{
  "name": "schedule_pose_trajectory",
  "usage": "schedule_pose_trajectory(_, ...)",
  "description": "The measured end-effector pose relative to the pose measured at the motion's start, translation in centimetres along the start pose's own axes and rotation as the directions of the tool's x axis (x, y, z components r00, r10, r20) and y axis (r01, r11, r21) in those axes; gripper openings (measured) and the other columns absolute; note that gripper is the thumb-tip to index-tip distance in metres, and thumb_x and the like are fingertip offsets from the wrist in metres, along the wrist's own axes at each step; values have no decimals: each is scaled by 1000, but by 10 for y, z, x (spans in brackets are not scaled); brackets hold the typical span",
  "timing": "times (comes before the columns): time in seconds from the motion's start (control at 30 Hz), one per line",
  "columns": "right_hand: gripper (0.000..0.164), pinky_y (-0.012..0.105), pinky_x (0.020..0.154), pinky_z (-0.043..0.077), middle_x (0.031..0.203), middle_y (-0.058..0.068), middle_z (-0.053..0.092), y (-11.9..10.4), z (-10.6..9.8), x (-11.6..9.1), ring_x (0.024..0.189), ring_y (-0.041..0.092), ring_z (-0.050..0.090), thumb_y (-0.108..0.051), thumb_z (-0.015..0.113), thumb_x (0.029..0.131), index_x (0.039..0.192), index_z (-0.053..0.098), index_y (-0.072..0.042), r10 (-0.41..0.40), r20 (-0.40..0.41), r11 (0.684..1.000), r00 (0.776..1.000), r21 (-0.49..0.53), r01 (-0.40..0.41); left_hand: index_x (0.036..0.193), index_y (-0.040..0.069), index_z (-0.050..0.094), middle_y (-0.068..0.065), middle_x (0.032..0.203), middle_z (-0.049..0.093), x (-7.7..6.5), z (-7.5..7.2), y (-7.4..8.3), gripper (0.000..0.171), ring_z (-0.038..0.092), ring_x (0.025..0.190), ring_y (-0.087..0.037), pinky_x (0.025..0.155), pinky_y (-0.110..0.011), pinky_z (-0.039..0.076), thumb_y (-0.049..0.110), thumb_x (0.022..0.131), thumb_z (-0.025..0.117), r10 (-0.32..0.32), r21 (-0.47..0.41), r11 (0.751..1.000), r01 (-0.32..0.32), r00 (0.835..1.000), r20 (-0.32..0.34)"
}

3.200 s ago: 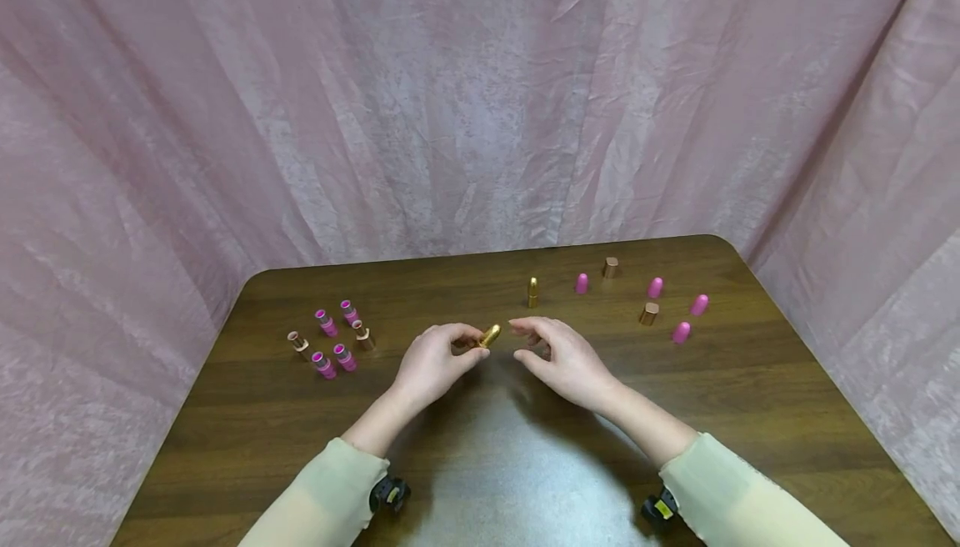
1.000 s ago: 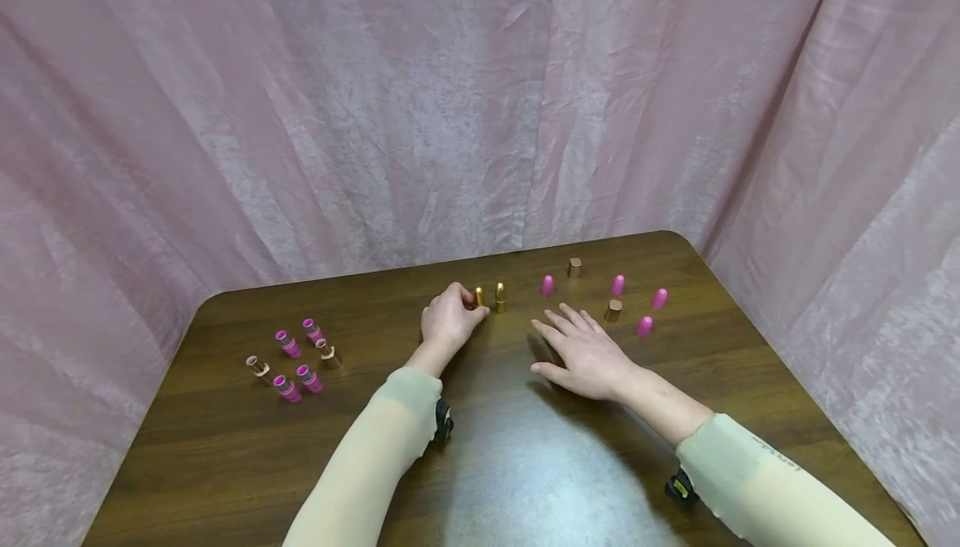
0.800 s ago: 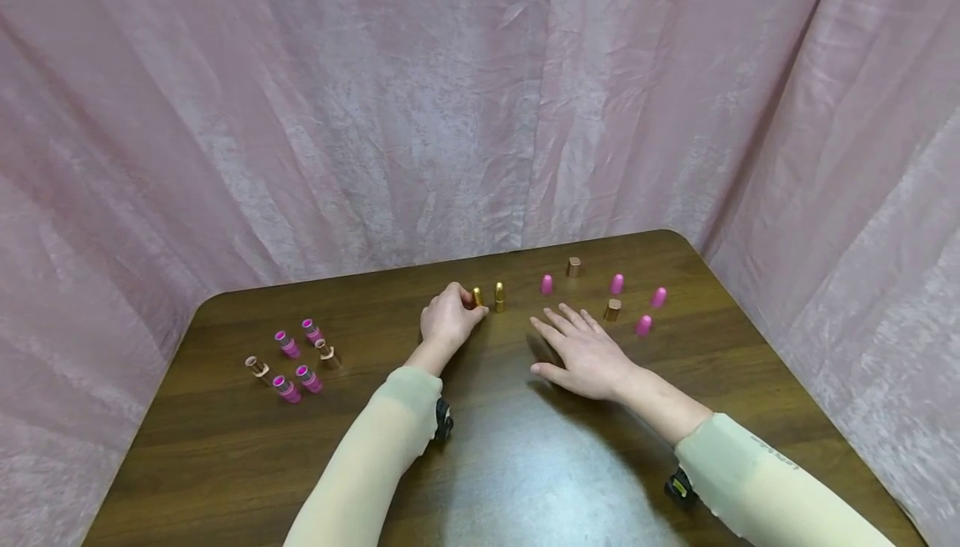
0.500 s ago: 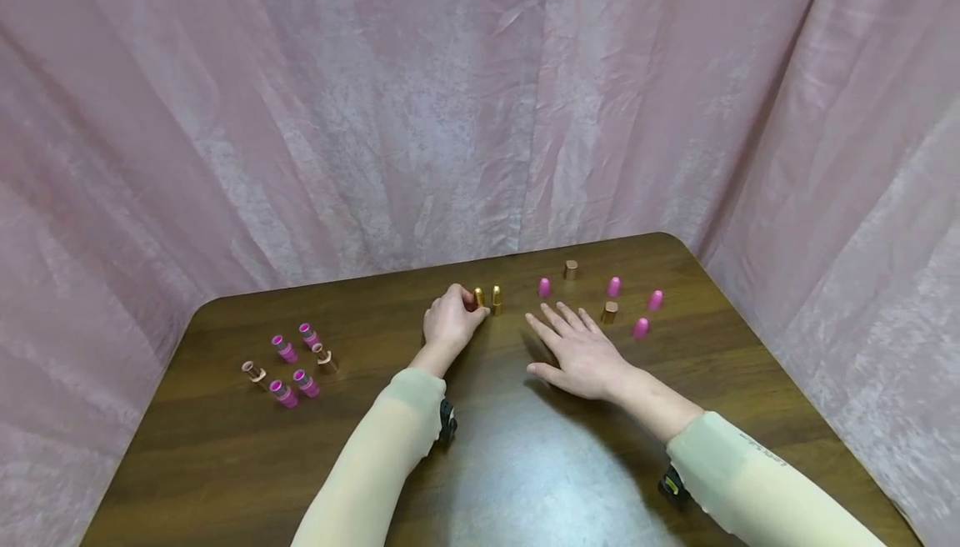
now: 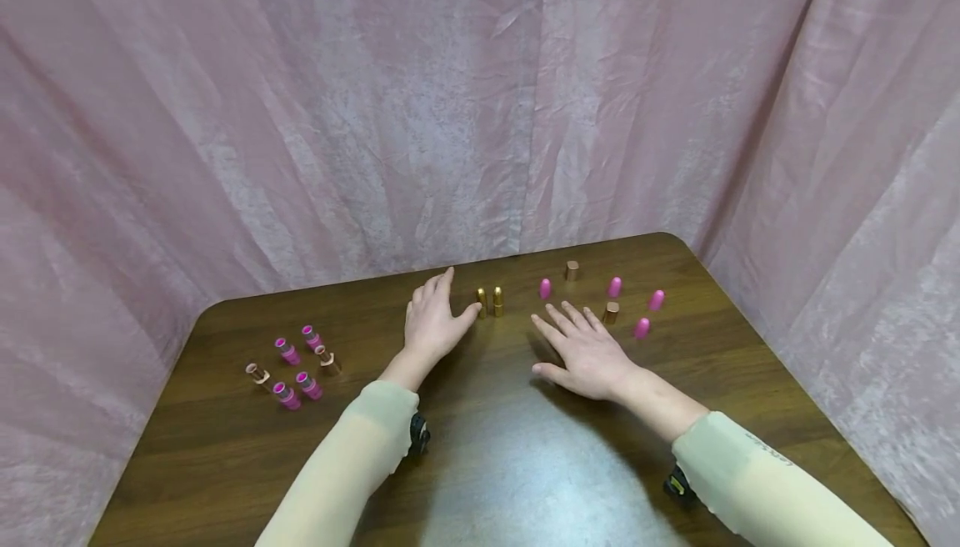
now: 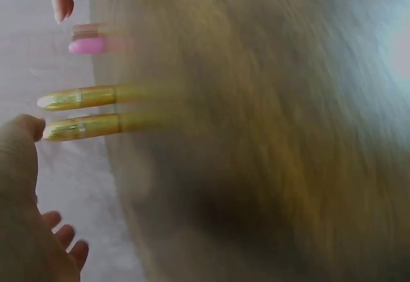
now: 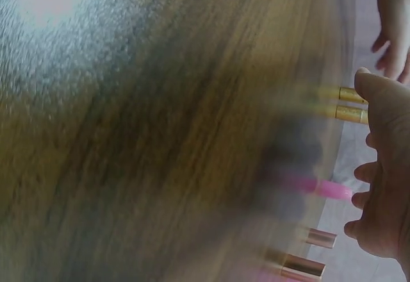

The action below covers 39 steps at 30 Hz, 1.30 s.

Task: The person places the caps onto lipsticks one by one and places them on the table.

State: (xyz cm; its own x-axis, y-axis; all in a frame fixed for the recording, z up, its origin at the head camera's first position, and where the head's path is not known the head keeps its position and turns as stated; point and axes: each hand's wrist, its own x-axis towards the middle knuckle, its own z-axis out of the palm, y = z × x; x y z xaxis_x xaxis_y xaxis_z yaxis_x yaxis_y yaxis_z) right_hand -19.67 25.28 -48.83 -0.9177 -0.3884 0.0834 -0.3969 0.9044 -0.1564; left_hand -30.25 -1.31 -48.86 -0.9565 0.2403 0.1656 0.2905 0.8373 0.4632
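Two gold lipsticks stand upright side by side near the table's back edge, the left gold lipstick (image 5: 482,298) beside the right gold lipstick (image 5: 498,302). My left hand (image 5: 433,326) is just left of them, fingers extended and thumb apart. Its thumb tip is close to the left lipstick (image 6: 83,127); I cannot tell whether they touch. My right hand (image 5: 588,355) is spread palm down, holding nothing, in front of a pink cap (image 5: 545,288) and a rose-gold cap (image 5: 611,312). Whether its palm rests on the wood is hidden.
At the left of the wooden table (image 5: 480,464) stand several uncapped tubes, such as a pink tube (image 5: 308,384) and a rose-gold tube (image 5: 327,360). At right are more pink caps (image 5: 642,328) and another rose-gold cap (image 5: 572,270). A pink curtain (image 5: 420,113) hangs behind.
My left hand carried the gold lipstick from the middle to beside the other one, then let go and moved left, its fingers opening. My right hand spread out and has stayed nearly still lately.
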Motion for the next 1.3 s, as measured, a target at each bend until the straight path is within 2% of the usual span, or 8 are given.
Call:
schedule_pose_trajectory(0.13, 81, 60, 121, 14, 165, 15, 29, 3, -4, -2, 153, 39, 18, -60, 58, 98, 161, 34, -17, -1, -14, 1000, 1000, -6, 1, 165, 23, 20, -10, 166, 26, -8, -16, 0, 88, 22, 151, -35, 121, -56, 16, 65, 96, 55, 151, 130, 980, -152, 988, 18)
schedule_pose_trajectory(0.3, 81, 61, 121, 12, 164, 16, 31, 10, -9, -7, 153, 41, 18, -60, 60, 97, 161, 35, -16, 14, -22, 1000, 1000, -23, -14, 165, 26, 17, -8, 171, 12, -23, -31, 9, 90, 9, 156, -31, 122, -57, 2, 72, 95, 50, 285, 282, 910, -302, 953, 100)
schedule_pose_trajectory(0.43, 82, 63, 120, 10, 164, 16, 30, 16, -13, -13, 153, 42, 17, -59, 61, 96, 161, 35, -15, 42, -21, 999, 999, -24, -43, 165, 24, 20, -8, 171, 8, -37, -35, 21, 90, 5, 156, -31, 122, -58, 1, 75, 95, 45, 377, 321, 855, -407, 913, 154)
schedule_pose_trajectory(0.57, 81, 63, 120, 12, 164, 17, 31, 22, -14, -17, 152, 43, 18, -58, 62, 96, 160, 37, -15, 54, -30, 998, 998, -29, -55, 165, 21, 23, -9, 170, 11, -50, -35, 33, 90, 8, 156, -30, 122, -58, 4, 75, 96, 42, 463, 324, 804, -499, 867, 187)
schedule_pose_trajectory(0.67, 81, 63, 119, 13, 163, 17, 32, 24, -15, -18, 152, 43, 18, -57, 62, 96, 160, 37, -15, 53, -34, 998, 998, -34, -54, 165, 21, 23, -8, 170, 14, -58, -34, 37, 89, 11, 156, -29, 122, -58, 6, 75, 96, 41, 496, 338, 772, -538, 843, 210)
schedule_pose_trajectory(0.8, 81, 64, 119, 14, 162, 19, 34, 26, -17, -19, 152, 44, 19, -57, 63, 96, 159, 38, -13, 50, -43, 998, 998, -38, -51, 165, 23, 19, -7, 171, 10, -67, -30, 38, 89, 10, 156, -28, 122, -57, 7, 76, 96, 38, 508, 350, 745, -568, 823, 255)
schedule_pose_trajectory(1.07, 81, 65, 119, 13, 160, 21, 36, 41, -27, -23, 150, 45, 22, -52, 68, 94, 158, 40, -11, 61, -48, 996, 997, -57, -64, 166, 26, 13, -7, 171, 6, -82, -24, 43, 88, 7, 156, -29, 123, -55, 4, 76, 97, 37, 536, 320, 716, -620, 783, 316)
schedule_pose_trajectory(1.3, 78, 66, 118, 12, 160, 21, 37, 59, -39, -26, 151, 44, 21, -44, 71, 95, 157, 41, -8, 101, -36, 994, 994, -42, -103, 166, 29, 8, -5, 172, 2, -88, -14, 52, 88, 3, 157, -26, 123, -53, 1, 78, 97, 32, 539, 298, 706, -642, 761, 361)
